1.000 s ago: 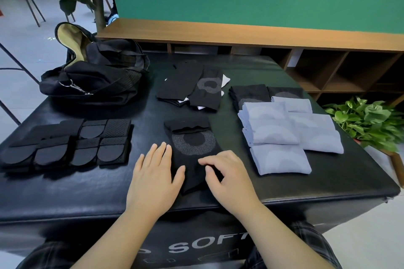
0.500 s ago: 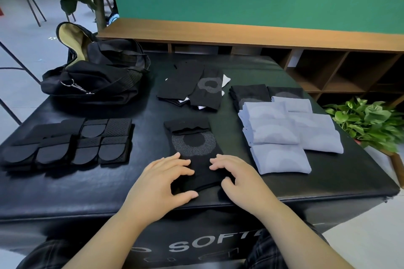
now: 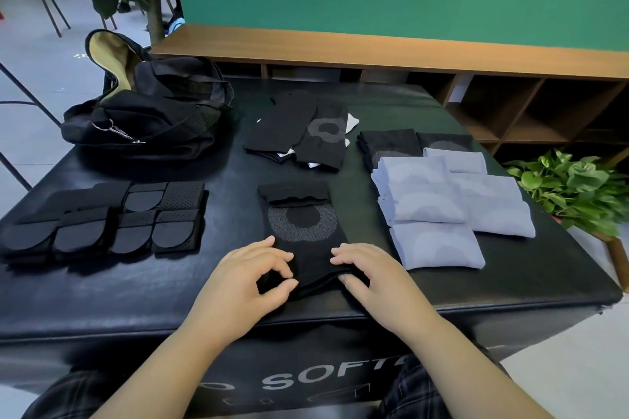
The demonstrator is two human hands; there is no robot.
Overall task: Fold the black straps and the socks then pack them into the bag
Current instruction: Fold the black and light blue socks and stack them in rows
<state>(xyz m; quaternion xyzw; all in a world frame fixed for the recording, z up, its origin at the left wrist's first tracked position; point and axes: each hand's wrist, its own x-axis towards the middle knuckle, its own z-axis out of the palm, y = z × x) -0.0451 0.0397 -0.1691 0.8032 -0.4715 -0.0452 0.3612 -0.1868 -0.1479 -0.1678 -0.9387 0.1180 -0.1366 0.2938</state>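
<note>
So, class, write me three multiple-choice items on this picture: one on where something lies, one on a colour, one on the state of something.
1. Where is the bag?
A. far left of the table
B. on the floor
C. on the wooden shelf

2. What colour are the folded socks on the right?
A. red
B. light blue
C. yellow

3. What are the hands doing to the black sock?
A. hovering apart from it
B. pinching its near edge
C. pushing it into the bag

Answers: 1 A, it sits at the table's far left corner. 2 B, the stack is pale blue. 3 B, the left hand and right hand pinch the near edge.
</note>
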